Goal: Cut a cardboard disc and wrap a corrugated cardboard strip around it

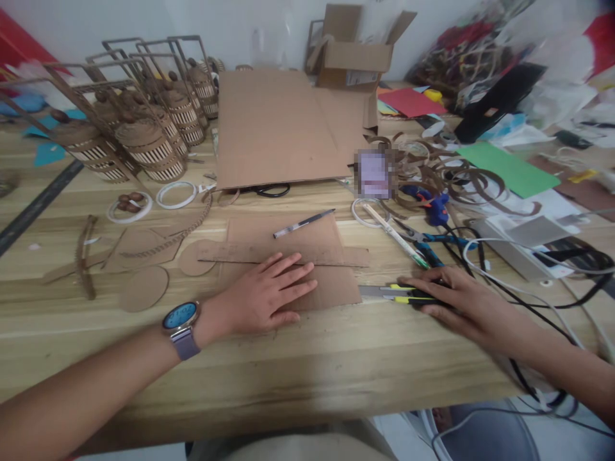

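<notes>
My left hand (269, 291) lies flat with its fingers spread on a piece of cardboard (334, 288). Its fingertips touch a narrow cardboard strip (353, 257) lying across the sheet. My right hand (468, 307) is closed around a yellow-and-black utility knife (408, 294), low over the table. The knife's grey blade points left and its tip meets the sheet's right edge. A pen (303, 224) rests on the cardboard beyond the strip. Two cardboard discs (145, 288) lie left of my left hand, near a cut cardboard piece (144, 248).
Several bamboo lanterns (151, 150) stand at the back left. A large cardboard sheet (288, 128) and an open box (355, 64) are at the back. Pliers (427, 246), a blue glue gun (435, 206), brown curled strips (480, 186) and cables (509, 288) crowd the right.
</notes>
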The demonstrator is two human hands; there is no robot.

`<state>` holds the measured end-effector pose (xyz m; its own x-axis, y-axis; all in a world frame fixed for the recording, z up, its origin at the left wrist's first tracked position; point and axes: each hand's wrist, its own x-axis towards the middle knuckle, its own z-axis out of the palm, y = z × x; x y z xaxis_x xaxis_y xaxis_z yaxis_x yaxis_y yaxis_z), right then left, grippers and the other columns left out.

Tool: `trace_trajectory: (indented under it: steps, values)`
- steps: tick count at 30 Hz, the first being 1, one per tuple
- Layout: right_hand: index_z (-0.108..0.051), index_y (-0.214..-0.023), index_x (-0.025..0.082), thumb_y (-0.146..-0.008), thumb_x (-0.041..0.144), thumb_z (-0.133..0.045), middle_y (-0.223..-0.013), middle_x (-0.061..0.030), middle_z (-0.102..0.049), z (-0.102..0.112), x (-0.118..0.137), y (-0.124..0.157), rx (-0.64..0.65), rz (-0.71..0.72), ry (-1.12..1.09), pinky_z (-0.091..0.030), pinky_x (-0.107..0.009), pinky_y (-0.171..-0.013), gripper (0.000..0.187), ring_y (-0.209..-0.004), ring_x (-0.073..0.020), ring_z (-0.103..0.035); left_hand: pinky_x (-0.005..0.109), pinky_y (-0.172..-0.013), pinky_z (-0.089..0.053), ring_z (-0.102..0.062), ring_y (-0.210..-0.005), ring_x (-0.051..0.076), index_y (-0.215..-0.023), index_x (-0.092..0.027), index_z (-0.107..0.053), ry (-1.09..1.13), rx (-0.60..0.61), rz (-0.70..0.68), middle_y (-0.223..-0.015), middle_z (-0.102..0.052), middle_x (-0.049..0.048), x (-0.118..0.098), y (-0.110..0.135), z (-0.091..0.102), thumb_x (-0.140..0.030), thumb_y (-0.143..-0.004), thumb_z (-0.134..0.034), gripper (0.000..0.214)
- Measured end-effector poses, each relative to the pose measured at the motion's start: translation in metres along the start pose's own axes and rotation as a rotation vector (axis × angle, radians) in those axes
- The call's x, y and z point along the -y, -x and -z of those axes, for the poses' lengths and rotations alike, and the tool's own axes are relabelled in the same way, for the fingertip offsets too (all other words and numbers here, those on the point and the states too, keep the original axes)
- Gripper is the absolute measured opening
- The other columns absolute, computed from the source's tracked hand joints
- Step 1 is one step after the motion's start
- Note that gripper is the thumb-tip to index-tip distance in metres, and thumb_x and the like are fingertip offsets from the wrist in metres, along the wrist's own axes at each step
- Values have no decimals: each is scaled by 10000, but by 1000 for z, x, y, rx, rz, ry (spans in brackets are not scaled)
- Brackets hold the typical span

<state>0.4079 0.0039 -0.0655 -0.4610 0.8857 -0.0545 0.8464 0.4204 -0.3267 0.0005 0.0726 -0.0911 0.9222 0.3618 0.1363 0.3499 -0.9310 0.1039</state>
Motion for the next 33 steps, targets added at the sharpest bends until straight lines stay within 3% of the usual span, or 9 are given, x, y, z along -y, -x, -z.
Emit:
trace_trajectory:
  steps: [10, 26, 33]
  values:
    - [-623, -1363, 236, -963, 503, -484, -1156, -163, -614, 0, -2, 21, -15, -65, 33, -538, -455, -931, 500, -1056, -319, -637, 520, -1213, -240, -212, -1517, 319, -1504, -175, -416, 29, -10, 7, -1609, -342, 125, 0, 1, 0, -499, -1028, -417, 575]
    - [-654, -1327, 186, -967, 538, -442, -1105, -186, -631, 5, 12, 13, 34, -76, 9, -545, -488, -928, 547, -1039, -333, -649, 542, -1185, -307, -287, -1485, 354, -1474, -137, -458, 8, -13, 5, -1580, -386, 160, -1, 1, 1, -513, -1037, -373, 583]
    - [-647, -1324, 220, -967, 521, -451, -1103, -159, -642, 4, 13, 12, 6, -59, 14, -553, -474, -910, 507, -1031, -317, -654, 551, -1182, -315, -280, -1489, 345, -1477, -133, -453, 21, -16, 12, -1580, -381, 171, -1, 1, 1, -511, -1037, -375, 586]
